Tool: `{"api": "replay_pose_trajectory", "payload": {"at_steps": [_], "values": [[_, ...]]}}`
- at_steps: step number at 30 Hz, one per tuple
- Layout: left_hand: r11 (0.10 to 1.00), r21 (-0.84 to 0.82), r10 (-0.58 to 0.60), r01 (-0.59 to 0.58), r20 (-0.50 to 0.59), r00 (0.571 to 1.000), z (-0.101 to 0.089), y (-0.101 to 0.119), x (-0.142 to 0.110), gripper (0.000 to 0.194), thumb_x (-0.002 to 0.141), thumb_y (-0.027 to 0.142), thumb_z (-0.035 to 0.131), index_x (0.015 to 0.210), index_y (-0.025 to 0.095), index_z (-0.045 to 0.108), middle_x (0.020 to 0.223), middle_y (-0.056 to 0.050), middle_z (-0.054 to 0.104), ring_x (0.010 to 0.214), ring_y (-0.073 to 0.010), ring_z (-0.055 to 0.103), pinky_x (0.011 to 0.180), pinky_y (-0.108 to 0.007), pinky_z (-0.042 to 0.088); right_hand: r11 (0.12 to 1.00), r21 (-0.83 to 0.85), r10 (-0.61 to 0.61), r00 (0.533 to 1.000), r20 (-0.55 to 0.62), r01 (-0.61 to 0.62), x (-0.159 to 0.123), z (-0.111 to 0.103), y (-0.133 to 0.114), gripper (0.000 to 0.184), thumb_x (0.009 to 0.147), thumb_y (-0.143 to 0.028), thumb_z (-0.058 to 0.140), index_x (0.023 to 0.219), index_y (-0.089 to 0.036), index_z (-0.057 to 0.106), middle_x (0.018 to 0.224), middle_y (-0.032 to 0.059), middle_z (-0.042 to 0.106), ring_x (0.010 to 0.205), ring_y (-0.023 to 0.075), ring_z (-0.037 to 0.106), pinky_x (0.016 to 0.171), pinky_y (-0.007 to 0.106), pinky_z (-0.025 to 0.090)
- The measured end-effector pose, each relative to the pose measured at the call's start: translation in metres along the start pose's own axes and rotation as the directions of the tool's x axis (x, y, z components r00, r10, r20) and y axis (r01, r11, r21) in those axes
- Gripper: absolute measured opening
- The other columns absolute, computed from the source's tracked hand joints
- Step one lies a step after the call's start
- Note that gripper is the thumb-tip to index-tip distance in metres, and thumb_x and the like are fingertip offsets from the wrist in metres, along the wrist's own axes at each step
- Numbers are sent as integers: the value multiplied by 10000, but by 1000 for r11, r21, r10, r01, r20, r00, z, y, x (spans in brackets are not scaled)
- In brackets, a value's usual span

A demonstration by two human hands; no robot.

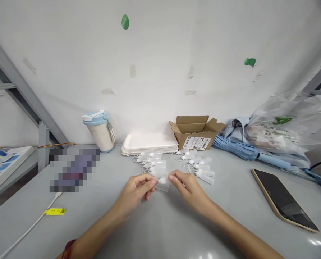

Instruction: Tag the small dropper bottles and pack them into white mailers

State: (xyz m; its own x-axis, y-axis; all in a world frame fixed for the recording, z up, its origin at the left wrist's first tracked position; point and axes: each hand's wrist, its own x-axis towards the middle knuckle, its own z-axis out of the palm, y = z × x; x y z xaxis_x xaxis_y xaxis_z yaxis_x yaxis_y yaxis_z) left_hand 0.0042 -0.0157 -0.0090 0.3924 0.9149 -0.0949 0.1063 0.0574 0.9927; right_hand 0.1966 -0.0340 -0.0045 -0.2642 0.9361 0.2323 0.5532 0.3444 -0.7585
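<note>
Grey tabletop [114, 233], carton [195, 138] and tumbler [101, 135] behind bottles [203, 172], left hand [138, 189] and right hand [188, 187] pinched narrow, held item unclear.

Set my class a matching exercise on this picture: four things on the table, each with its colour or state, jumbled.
Things:
1. tumbler
2. cardboard box
3. umbrella
4. small bottles

Descriptions:
A. blue and furled
B. translucent, mostly in two loose groups
C. standing upright, pale body, blue lid
D. brown, with its flaps open

Pairs: 1-C, 2-D, 3-A, 4-B
</note>
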Motion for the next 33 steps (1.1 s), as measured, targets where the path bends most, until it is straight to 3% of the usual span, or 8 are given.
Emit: {"api": "replay_pose_trajectory", "payload": {"at_steps": [8,17,25,29,33], "values": [[993,99,67,-65,-18,998,8,-5,-8,256,806,389,504,708,160,561,566,33,482,477,-85,419,496,-217,337,998,-37,-56,998,4,56,-1,4,3,331,940,-345,332,754,-163,538,564,-35,463,516,95,405,506,218,313],[986,154,64,-65,8,998,7,-9,-6,244,817,374,494,711,163,555,578,31,502,473,-81,422,497,-212,346,994,-58,-88,995,53,91,0,4,6,304,944,-314,338,791,-165,555,613,-19,518,553,103,453,546,221,348],[969,236,91,-79,-41,995,6,-6,-3,211,819,348,502,754,175,603,665,3,584,540,-103,463,537,-221,383,994,-43,-95,994,51,97,2,-2,6,288,940,-328,354,831,-170,569,680,-10,572,604,110,508,583,222,373],[967,233,136,-107,-113,984,-2,-4,3,219,792,364,547,727,172,629,675,-3,603,625,-130,519,606,-227,414,989,-130,-80,996,-28,76,7,-7,13,294,939,-352,347,952,-165,574,652,-7,584,595,126,538,581,236,402],[967,230,181,-113,-303,936,-15,-10,15,226,754,388,599,771,174,670,795,-25,671,802,-189,582,737,-263,434,906,-413,-184,966,-181,95,20,-19,37,277,932,-290,364,1087,-134,532,886,82,634,828,180,580,716,292,451]]}}
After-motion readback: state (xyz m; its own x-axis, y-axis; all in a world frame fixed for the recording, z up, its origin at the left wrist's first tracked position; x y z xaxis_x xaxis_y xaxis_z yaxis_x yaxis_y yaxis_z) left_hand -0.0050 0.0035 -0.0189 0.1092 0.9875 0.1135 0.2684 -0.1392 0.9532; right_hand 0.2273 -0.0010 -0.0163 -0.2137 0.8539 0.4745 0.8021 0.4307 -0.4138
